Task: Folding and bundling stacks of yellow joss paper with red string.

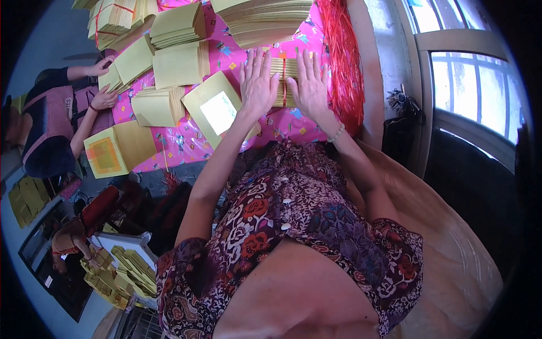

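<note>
Both hands are flat on a small bundle of yellow paper sheets point(284, 82) sitting on the pink patterned table cover point(186, 144), just left of the red string bunch point(339, 62). Biggest risk I'd guess: the stack is squeezed only from the sides, so uneven pressure could fan the sheets out or slip them from under the thin red tie. The left hand point(257, 83) has fingers spread, palm down against the bundle's left edge; the right hand point(309, 85) mirrors it on the right edge, fingers straight and loosely together. Both arms reach forward, elbows slightly bent. Nothing's pinched, just pressed.
</note>
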The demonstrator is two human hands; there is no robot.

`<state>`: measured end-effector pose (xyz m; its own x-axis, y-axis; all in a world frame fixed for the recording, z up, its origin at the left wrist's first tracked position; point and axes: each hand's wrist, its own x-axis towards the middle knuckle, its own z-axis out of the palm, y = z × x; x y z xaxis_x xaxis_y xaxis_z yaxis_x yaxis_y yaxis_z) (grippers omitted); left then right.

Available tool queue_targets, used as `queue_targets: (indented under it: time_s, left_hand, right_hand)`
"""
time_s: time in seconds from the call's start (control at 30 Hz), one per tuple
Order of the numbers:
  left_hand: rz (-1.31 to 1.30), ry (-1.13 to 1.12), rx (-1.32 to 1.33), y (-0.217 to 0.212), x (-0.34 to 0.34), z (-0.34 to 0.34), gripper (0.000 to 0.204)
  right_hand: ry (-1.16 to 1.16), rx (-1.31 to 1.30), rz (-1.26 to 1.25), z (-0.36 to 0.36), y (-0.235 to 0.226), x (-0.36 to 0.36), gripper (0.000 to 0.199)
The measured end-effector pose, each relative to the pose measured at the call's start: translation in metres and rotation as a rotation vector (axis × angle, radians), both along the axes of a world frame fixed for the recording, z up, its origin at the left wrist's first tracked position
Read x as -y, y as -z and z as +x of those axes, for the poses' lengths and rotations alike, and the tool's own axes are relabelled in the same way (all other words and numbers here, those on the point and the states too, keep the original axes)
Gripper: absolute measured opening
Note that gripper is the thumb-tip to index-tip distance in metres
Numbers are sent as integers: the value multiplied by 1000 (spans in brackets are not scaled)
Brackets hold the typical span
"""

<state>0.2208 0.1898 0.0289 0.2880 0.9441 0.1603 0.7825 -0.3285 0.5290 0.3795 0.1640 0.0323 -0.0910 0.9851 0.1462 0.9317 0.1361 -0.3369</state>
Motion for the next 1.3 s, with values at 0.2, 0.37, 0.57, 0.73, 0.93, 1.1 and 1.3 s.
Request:
queue_targets:
  time_s: [0.2,0.37,0.57,0.73,0.93,1.1,1.3]
  left_hand:
    - [-25,97,-65,5,6,1,63]
    - [0,116,-16,-10,1,9,64]
    - [-80,97,180,-14,-5,8,66]
    - [-361,-353,418,5,-22,-3,86]
    - [-880,-376,658,-10,-26,8,87]
    - [-823,-304,657,4,-24,2,78]
    - [-754,-245,626,19,-26,2,72]
  right_hand:
    - [-26,18,-83,0,-4,9,67]
    - [-6,27,-84,6,-16,5,66]
    - [2,-175,12,23,-21,5,59]
    - [233,-569,60,46,-10,-11,56]
    - [410,-1148,-422,44,10,-13,62]
    - [378,-1159,-444,40,0,-13,59]
    - [354,-1140,-434,42,6,-9,57]
